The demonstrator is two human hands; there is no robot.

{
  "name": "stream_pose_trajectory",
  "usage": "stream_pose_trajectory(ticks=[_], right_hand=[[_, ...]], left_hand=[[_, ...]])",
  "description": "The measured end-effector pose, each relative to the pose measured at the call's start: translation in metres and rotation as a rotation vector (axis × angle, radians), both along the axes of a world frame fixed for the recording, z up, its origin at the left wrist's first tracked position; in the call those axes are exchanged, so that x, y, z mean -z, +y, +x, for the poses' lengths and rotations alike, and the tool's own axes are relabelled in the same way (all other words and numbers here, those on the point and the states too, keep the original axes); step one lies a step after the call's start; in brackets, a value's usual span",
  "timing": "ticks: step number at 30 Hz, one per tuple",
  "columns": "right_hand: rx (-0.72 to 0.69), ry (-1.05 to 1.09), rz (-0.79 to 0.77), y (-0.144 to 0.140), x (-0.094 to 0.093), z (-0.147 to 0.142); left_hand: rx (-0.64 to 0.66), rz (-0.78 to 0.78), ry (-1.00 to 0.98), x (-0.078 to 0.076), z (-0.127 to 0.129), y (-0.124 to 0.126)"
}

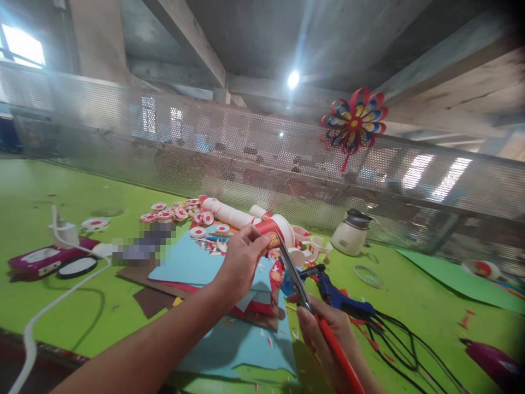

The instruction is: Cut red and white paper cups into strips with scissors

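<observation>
My left hand (241,257) holds a red and white paper cup (275,230) up above the green table (410,306). My right hand (324,328) grips red-handled scissors (296,276), whose blades point up and touch the cup's red side. Under both hands lie blue paper sheets (192,262) and red paper scraps (270,284). A blue glue gun (340,298) rests just right of the scissors.
A row of stacked cups (229,213) and round red-white discs (164,214) lie at the back. A white kettle (350,232), a perforated metal screen (205,148) with a paper pinwheel (355,123), black cables (414,345) and a white cord (53,306) surround the work area.
</observation>
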State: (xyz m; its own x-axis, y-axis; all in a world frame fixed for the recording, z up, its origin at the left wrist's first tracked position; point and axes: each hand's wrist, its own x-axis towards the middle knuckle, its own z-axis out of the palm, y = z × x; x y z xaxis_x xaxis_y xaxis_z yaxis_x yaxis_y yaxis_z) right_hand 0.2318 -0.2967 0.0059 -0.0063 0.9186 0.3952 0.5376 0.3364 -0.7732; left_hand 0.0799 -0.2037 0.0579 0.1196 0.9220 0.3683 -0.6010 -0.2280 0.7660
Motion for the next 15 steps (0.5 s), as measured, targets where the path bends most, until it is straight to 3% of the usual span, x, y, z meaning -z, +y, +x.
stream_pose_trajectory(ticks=[10,15], right_hand=[[-0.004,-0.017,-0.024,-0.0011,-0.0075,0.0015],[-0.156,0.005,-0.071,-0.0012,-0.0094,0.0059]], left_hand=[[0.054,0.003,-0.060,-0.0016,-0.0010,0.0005],[0.043,-0.020,-0.095,-0.0102,-0.0095,0.0080]])
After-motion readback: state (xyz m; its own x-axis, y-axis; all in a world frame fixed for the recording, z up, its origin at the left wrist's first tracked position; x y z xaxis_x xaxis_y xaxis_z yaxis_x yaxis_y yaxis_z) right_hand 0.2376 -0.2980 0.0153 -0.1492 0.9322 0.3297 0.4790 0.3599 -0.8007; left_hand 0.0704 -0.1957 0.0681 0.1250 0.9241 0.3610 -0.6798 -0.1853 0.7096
